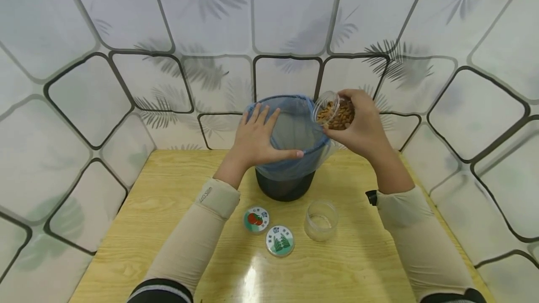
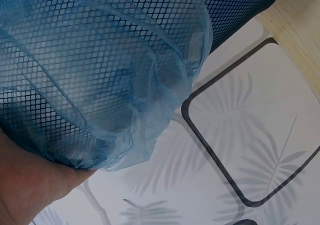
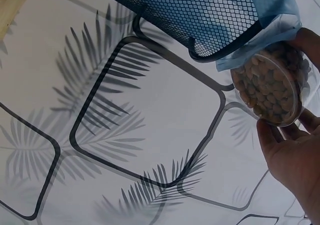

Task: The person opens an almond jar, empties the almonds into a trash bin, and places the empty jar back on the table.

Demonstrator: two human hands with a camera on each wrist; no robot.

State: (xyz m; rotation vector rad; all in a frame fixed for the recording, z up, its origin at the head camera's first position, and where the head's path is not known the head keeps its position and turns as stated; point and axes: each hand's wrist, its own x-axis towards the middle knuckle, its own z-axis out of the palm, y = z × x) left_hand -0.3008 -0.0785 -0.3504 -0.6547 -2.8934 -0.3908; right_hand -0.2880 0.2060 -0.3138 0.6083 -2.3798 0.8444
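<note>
Round printed lids (image 1: 268, 230) nearest, hands beyond: left (image 1: 257, 137) flat on mesh bin's (image 1: 287, 187) blue liner (image 1: 294, 127), right (image 1: 360, 122) gripping clear nut-filled jar (image 1: 334, 112).

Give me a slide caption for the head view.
Right hand tips clear nut-filled jar over blue-lined black mesh bin, left hand steadying rim.

The scene is evenly and brightly lit from above, and only soft, short shadows are cast under the bin (image 1: 286, 186) and the sleeves. A white streak of glare is seen on the table (image 1: 251, 278) near the front edge. Strong wide-angle distortion is shown in the head view, where the wall (image 1: 84, 97) pattern is bent outward toward the edges. The head picture is slightly soft overall. In the wrist views the mesh is rendered sharply, while the nearest skin is left dim and somewhat blurred at the frame borders.
</note>
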